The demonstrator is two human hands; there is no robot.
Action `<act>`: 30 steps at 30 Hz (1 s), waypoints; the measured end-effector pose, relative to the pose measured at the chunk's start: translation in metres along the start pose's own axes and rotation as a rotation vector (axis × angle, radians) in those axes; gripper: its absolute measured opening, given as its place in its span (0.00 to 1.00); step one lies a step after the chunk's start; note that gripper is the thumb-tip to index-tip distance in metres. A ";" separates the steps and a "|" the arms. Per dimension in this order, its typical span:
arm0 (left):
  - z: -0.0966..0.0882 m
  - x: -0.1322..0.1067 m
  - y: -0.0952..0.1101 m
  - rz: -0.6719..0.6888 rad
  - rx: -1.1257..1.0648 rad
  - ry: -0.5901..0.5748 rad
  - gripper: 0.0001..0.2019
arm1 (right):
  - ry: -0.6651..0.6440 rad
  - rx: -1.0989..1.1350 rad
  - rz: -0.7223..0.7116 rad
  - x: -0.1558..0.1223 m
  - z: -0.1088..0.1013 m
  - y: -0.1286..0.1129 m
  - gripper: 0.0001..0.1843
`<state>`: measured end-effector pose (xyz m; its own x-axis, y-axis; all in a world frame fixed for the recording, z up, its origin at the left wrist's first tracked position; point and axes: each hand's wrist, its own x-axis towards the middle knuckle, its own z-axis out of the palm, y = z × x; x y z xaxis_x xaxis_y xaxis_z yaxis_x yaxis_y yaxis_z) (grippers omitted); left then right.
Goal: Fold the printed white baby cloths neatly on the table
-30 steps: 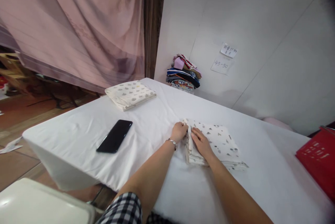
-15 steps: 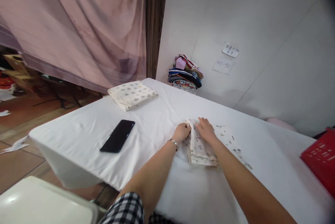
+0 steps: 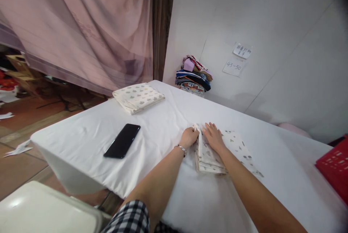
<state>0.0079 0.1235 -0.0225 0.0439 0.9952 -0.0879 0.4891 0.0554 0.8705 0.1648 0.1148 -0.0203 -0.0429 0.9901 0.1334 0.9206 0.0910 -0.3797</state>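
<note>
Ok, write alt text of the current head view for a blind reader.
A person's left hand grips the edge of a folded, patterned white cloth on a white-covered table while the right hand rests on it. To the left lie a black phone and another folded cloth, farther back.

The cloth (image 3: 208, 158), white with small grey and dark motifs, lies as 1 folded, many-layered pile on the bench (image 3: 165, 133). Its far left corner is bunched in the fingers of the left hand (image 3: 189, 137); its top lies under the right hand (image 3: 214, 138). Stacked edges show on the side nearer the wearer, below the 2 hands. Right of the right forearm, its printed surface spreads flat to a pointed corner.
</note>
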 end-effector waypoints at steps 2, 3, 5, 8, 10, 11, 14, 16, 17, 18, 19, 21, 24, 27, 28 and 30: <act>0.000 0.000 0.000 0.005 0.007 0.000 0.10 | -0.051 -0.011 -0.085 -0.005 0.002 -0.001 0.28; 0.000 -0.001 0.001 0.006 0.010 -0.003 0.09 | -0.080 -0.017 -0.106 -0.006 0.003 -0.001 0.27; -0.001 -0.001 0.002 0.007 0.010 -0.015 0.09 | -0.123 -0.017 -0.102 -0.008 0.002 -0.002 0.27; -0.004 -0.001 0.005 0.012 -0.004 -0.064 0.10 | -0.157 0.025 -0.053 -0.007 -0.002 -0.004 0.26; -0.007 -0.002 0.007 0.016 -0.022 -0.111 0.11 | -0.145 0.072 -0.028 -0.010 -0.007 -0.005 0.26; -0.008 -0.003 0.007 0.018 -0.033 -0.134 0.11 | -0.130 0.103 -0.023 -0.013 -0.009 -0.006 0.26; -0.011 -0.008 0.009 0.020 -0.064 -0.195 0.10 | -0.090 0.195 -0.040 -0.033 -0.014 -0.006 0.27; -0.013 -0.011 0.010 0.019 -0.083 -0.234 0.10 | -0.068 0.250 -0.047 -0.052 -0.017 -0.007 0.28; -0.014 -0.014 0.010 0.016 -0.094 -0.254 0.10 | -0.056 0.275 -0.047 -0.061 -0.018 -0.007 0.28; -0.015 -0.016 0.011 0.013 -0.104 -0.273 0.10 | -0.043 0.298 -0.049 -0.070 -0.019 -0.009 0.28; -0.016 -0.019 0.011 0.009 -0.115 -0.292 0.10 | -0.032 0.313 -0.052 -0.079 -0.019 -0.011 0.28; -0.017 -0.027 0.014 -0.004 -0.137 -0.327 0.10 | -0.004 0.313 -0.076 -0.093 -0.019 -0.017 0.28; -0.020 -0.041 0.019 -0.026 -0.172 -0.370 0.08 | 0.017 0.255 -0.168 -0.108 -0.017 -0.026 0.29; -0.022 -0.056 0.022 -0.049 -0.203 -0.405 0.05 | 0.040 0.190 -0.220 -0.116 -0.013 -0.032 0.31; -0.022 -0.060 0.022 -0.056 -0.211 -0.412 0.05 | 0.058 0.171 -0.228 -0.117 -0.011 -0.032 0.32; -0.021 -0.067 0.021 -0.071 -0.222 -0.409 0.06 | 0.091 0.135 -0.264 -0.120 -0.008 -0.033 0.35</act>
<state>-0.0030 0.0595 0.0119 0.3783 0.8772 -0.2958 0.3069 0.1826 0.9341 0.1426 -0.0074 -0.0161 -0.2331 0.9173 0.3228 0.8223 0.3632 -0.4381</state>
